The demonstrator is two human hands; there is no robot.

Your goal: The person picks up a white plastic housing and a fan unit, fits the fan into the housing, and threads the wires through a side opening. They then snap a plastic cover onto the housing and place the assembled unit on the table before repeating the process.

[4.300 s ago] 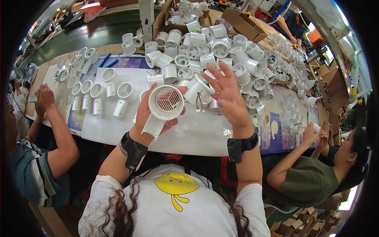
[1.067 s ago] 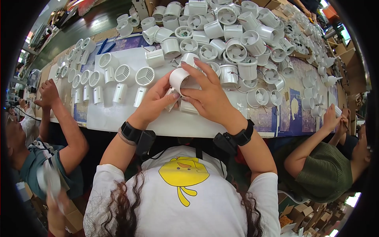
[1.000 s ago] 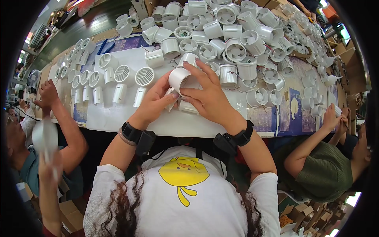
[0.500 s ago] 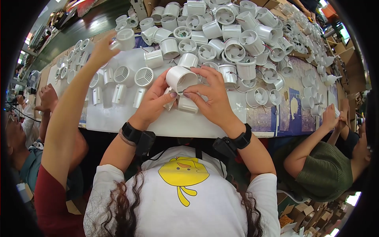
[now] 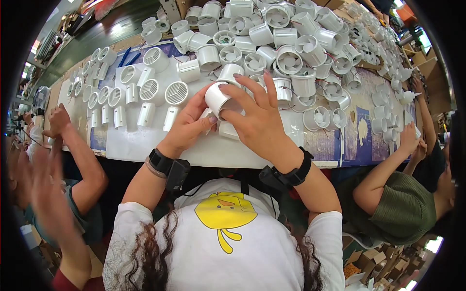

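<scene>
A white cylindrical plastic housing (image 5: 215, 98) is held tilted above the worktable. My left hand (image 5: 187, 123) wraps its left side, with the thumb low near the underside. My right hand (image 5: 262, 123) is at the open right end: its index fingertip lies on the rim, the thumb is partly hidden at the opening, and the other fingers stand raised and spread. What lies inside the housing is hidden by this hand. Just below, another white part (image 5: 229, 131) rests on the white sheet (image 5: 204, 154), partly covered by my hands. Behind, another white housing (image 5: 230, 72) lies close to my fingers.
White fan housings (image 5: 291, 60) are heaped at the back, some trailing wires. Grilled round pieces (image 5: 176, 93) and short white tubes (image 5: 146, 114) stand in rows on the left. A co-worker's blurred hand (image 5: 51, 199) is at lower left; another co-worker's hands (image 5: 412, 140) work on the right.
My right hand has moved from pinching at the housing's lower rim to covering its opening, and the housing has tilted. The co-worker's arm on the left has pulled back from the grilled pieces.
</scene>
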